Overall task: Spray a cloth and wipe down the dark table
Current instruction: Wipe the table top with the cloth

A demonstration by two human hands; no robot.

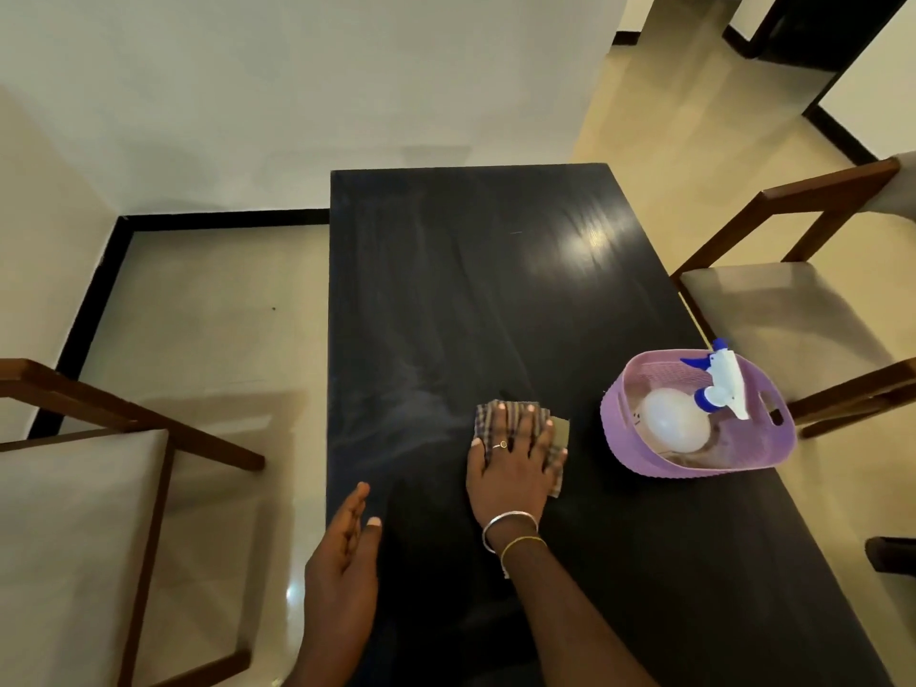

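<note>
The desk (495, 300) has a dark, smooth top with a faint wood grain; it is glossy enough to throw back a bright patch of light, and pale hazy streaks dull part of its sheen. The cloth (555, 441) is a woven checked fabric, matt and soft-looking. The basket (644, 458) is lilac plastic, its walls perforated and ribbed. The spray bottle (674, 419) in it has a translucent, milky plastic body and a smooth white and blue plastic head. The chairs (823, 225) have brown polished wooden frames and pale matt seat pads. The floor (208, 309) is pale, glossy tile that mirrors the chair.
</note>
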